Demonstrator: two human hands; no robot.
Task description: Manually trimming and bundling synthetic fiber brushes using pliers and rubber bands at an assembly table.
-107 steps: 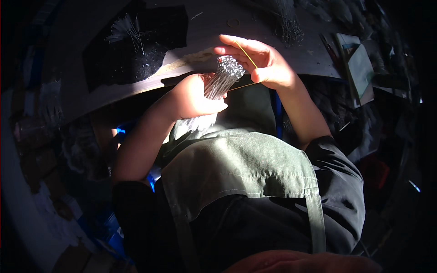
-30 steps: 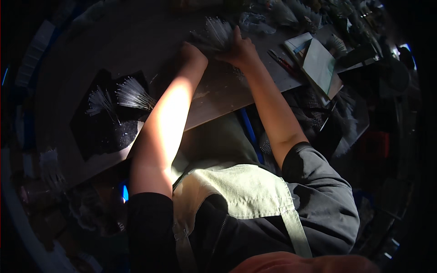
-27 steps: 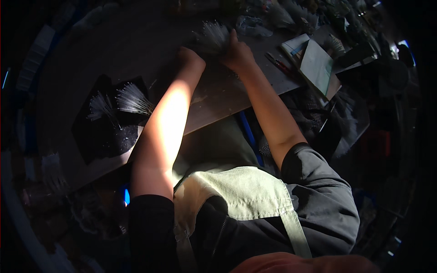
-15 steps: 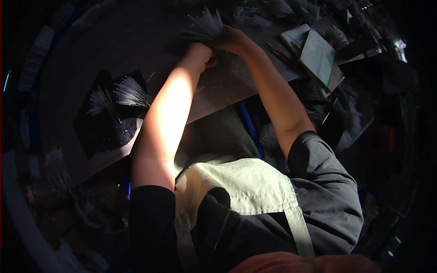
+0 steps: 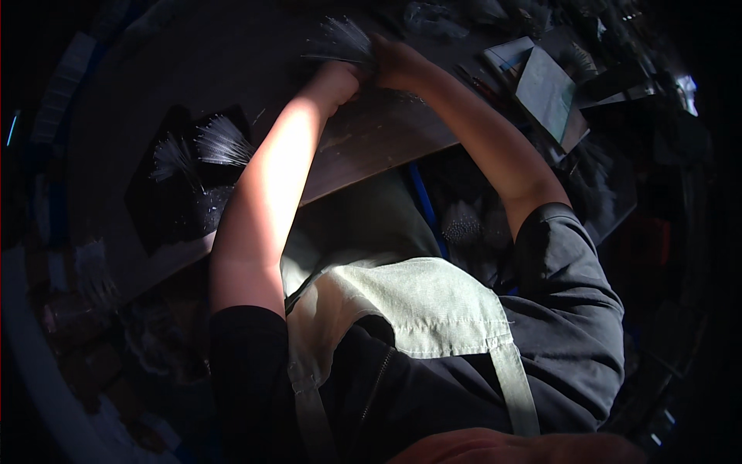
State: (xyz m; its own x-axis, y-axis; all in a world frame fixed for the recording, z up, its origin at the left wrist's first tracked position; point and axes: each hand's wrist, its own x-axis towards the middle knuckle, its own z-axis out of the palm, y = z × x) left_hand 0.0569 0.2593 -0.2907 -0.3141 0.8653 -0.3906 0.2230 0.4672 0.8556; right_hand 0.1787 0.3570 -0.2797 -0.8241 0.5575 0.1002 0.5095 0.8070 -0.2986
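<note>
At the far part of the table, a bundle of thin, pale, wire-like strands fans out to the upper left. My right hand is closed round its gathered end, fingers mostly hidden. Close against it on the left, my left hand is curled shut just below the fan. What lies inside its fingers is hidden. Nearer and to the left, another fanned bundle of pale strands rests on a dark cloth, next to a smaller bundle.
The brown tabletop ends close to my apron. On the right lie a flat greenish board and a red-handled tool. Clear plastic wrapping sits at the back. More strand bundles are below the table edge.
Both hands have shifted slightly up and closer together, with the held bundle turning a little. My right elbow has swung outward to the right.
</note>
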